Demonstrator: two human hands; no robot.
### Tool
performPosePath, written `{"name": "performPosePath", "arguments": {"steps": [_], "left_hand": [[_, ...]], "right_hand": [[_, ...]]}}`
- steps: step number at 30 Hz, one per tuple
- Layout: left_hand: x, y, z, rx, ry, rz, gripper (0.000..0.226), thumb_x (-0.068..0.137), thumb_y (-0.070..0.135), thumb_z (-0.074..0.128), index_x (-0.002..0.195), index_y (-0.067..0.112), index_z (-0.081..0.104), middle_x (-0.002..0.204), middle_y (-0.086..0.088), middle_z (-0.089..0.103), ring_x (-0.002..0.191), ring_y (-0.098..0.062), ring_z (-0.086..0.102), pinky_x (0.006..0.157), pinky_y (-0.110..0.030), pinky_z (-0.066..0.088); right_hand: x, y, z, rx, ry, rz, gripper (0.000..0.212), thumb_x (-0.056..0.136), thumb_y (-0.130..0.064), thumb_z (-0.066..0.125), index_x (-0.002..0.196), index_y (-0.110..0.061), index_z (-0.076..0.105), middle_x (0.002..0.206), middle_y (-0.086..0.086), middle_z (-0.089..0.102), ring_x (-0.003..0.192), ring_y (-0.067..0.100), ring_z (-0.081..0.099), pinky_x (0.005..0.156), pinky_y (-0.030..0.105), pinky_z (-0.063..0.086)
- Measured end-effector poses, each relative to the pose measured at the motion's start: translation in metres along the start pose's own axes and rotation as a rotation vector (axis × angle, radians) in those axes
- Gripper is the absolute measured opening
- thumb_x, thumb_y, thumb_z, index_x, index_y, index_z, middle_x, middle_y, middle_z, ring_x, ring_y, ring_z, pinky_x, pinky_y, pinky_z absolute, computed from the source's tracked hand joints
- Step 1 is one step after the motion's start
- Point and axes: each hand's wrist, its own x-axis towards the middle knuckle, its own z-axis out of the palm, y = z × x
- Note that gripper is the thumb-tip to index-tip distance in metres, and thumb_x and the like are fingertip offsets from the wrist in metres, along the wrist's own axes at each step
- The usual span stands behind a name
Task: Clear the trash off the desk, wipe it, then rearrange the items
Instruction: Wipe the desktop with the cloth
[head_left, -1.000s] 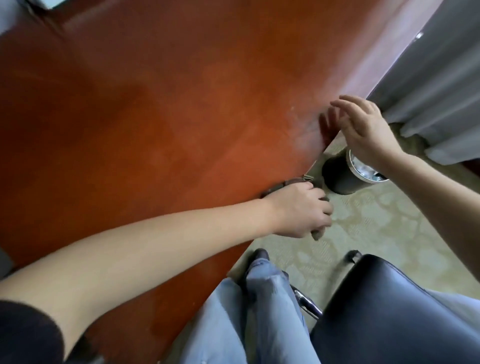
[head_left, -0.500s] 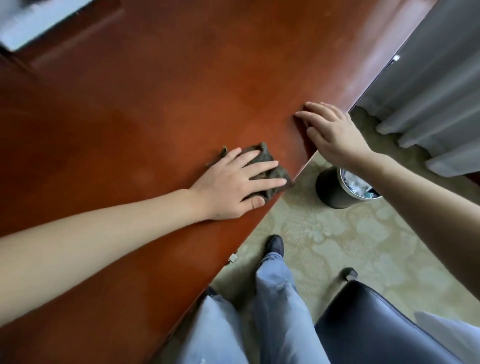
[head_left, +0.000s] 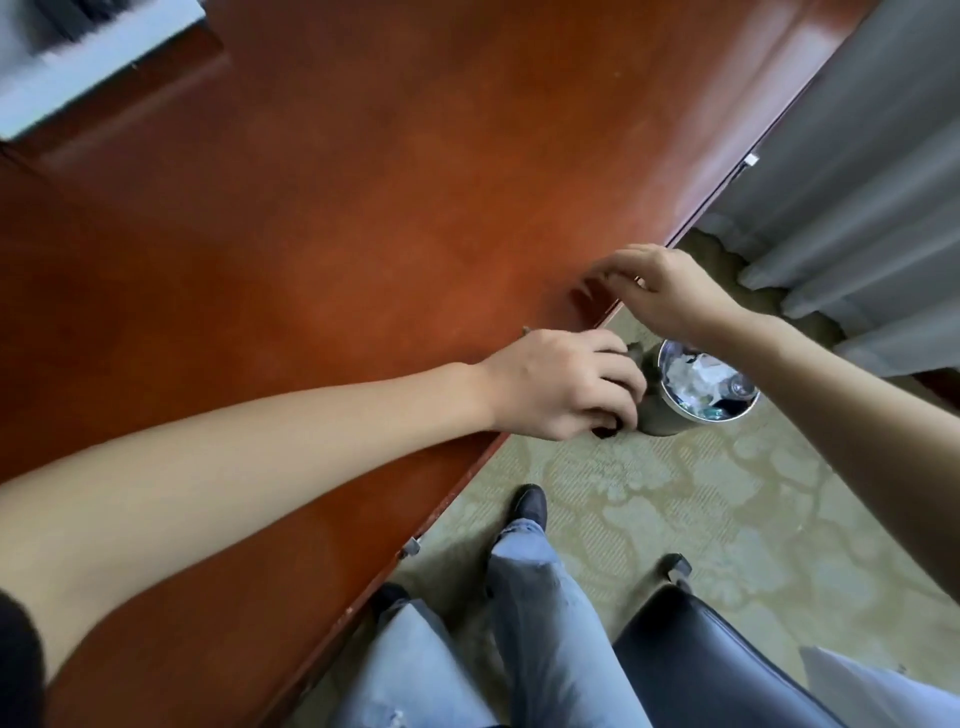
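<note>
The red-brown wooden desk (head_left: 363, 234) fills the left and middle of the view. At its front edge my left hand (head_left: 566, 384) grips a dark grey cloth (head_left: 637, 354), and the fingers curl over the edge so that most of the cloth is hidden. Just beyond it my right hand (head_left: 670, 291) holds nothing, its bent fingertips touching the desk's edge. Below both hands a dark round trash bin (head_left: 658, 422) stands on the carpet, holding crumpled paper and other trash.
A black padded chair (head_left: 701, 660) is at the lower right beside my legs in jeans. Grey curtains (head_left: 857, 182) hang at the right past the desk's end. A white object (head_left: 78, 62) lies blurred on the desk's far left corner.
My left hand slid the cloth from flat on the desk out to the front edge and curled round it. My right hand stayed at the edge.
</note>
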Motion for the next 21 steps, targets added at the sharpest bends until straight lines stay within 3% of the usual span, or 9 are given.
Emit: {"name": "performPosePath", "arguments": {"steps": [2, 4, 5, 7, 9, 12, 16, 18, 21], "left_hand": [[0.002, 0.0, -0.029, -0.166, 0.109, -0.127, 0.016, 0.083, 0.016, 0.062, 0.095, 0.014, 0.07, 0.107, -0.002, 0.064, 0.103, -0.019, 0.05, 0.088, -0.029, 0.043], [0.002, 0.003, -0.06, -0.336, 0.223, -0.355, 0.024, 0.08, 0.015, 0.064, 0.104, 0.013, 0.063, 0.116, -0.004, 0.052, 0.111, -0.015, 0.046, 0.099, -0.025, 0.036], [0.001, 0.005, -0.075, -0.39, 0.266, -0.468, 0.03, 0.079, 0.017, 0.063, 0.109, 0.017, 0.057, 0.12, -0.004, 0.046, 0.114, -0.013, 0.043, 0.101, -0.021, 0.033], [-0.002, 0.008, -0.098, -0.442, 0.322, -0.65, 0.038, 0.079, 0.023, 0.062, 0.113, 0.026, 0.045, 0.122, -0.001, 0.036, 0.114, -0.012, 0.041, 0.098, -0.01, 0.03], [-0.002, 0.013, -0.116, -0.492, 0.342, -0.815, 0.045, 0.081, 0.026, 0.064, 0.117, 0.029, 0.039, 0.123, 0.0, 0.031, 0.109, -0.014, 0.042, 0.089, -0.006, 0.033], [-0.004, 0.013, -0.139, -0.494, 0.26, -1.01, 0.055, 0.083, 0.027, 0.067, 0.126, 0.024, 0.034, 0.126, -0.001, 0.032, 0.104, -0.015, 0.042, 0.082, -0.019, 0.032], [-0.014, -0.004, -0.161, -0.592, 0.005, -1.084, 0.039, 0.082, 0.021, 0.069, 0.114, 0.022, 0.047, 0.11, -0.001, 0.057, 0.091, -0.013, 0.056, 0.081, -0.029, 0.043], [-0.014, -0.015, -0.165, -0.402, -0.096, -1.052, 0.028, 0.081, 0.019, 0.068, 0.106, 0.021, 0.054, 0.101, 0.0, 0.059, 0.075, -0.007, 0.054, 0.075, -0.028, 0.041], [0.005, -0.033, -0.169, -0.233, -0.128, -1.013, 0.018, 0.087, 0.019, 0.062, 0.104, 0.019, 0.062, 0.095, 0.002, 0.059, 0.073, -0.004, 0.051, 0.075, -0.023, 0.036]], "right_hand": [[-0.004, -0.021, -0.02, 0.192, -0.043, 0.136, 0.024, 0.094, -0.01, 0.046, 0.098, -0.017, 0.068, 0.089, -0.006, 0.069, 0.085, 0.005, 0.062, 0.08, 0.019, 0.043], [-0.011, -0.049, -0.038, 0.554, -0.073, 0.221, 0.023, 0.097, -0.021, 0.043, 0.091, -0.023, 0.065, 0.081, -0.014, 0.064, 0.076, -0.005, 0.057, 0.074, 0.016, 0.042], [-0.014, -0.063, -0.045, 0.784, -0.109, 0.247, 0.023, 0.095, -0.031, 0.043, 0.095, -0.023, 0.064, 0.086, -0.011, 0.065, 0.08, -0.001, 0.059, 0.075, 0.019, 0.044], [-0.018, -0.086, -0.056, 1.148, -0.21, 0.327, 0.044, 0.083, -0.051, 0.039, 0.108, -0.022, 0.06, 0.099, -0.001, 0.068, 0.091, 0.014, 0.065, 0.073, 0.031, 0.053], [-0.016, -0.104, -0.062, 1.16, -0.227, 0.371, 0.044, 0.08, -0.05, 0.045, 0.108, -0.019, 0.059, 0.099, 0.002, 0.068, 0.09, 0.021, 0.067, 0.073, 0.039, 0.057], [-0.004, -0.121, -0.069, 1.074, -0.027, 0.416, 0.005, 0.091, -0.018, 0.055, 0.092, -0.014, 0.058, 0.078, 0.003, 0.064, 0.07, 0.017, 0.064, 0.063, 0.032, 0.059], [0.011, -0.118, -0.091, 0.976, 0.122, 0.387, 0.021, 0.093, -0.003, 0.047, 0.089, -0.019, 0.061, 0.076, 0.002, 0.058, 0.059, 0.003, 0.058, 0.056, 0.021, 0.054], [0.014, -0.11, -0.106, 0.938, 0.139, 0.38, 0.021, 0.094, -0.003, 0.045, 0.096, -0.018, 0.06, 0.074, 0.0, 0.051, 0.053, -0.001, 0.055, 0.05, 0.017, 0.051], [0.015, -0.093, -0.128, 0.927, 0.157, 0.371, 0.021, 0.095, -0.004, 0.045, 0.098, -0.019, 0.06, 0.071, 0.0, 0.044, 0.048, -0.003, 0.051, 0.046, 0.015, 0.047]]}}
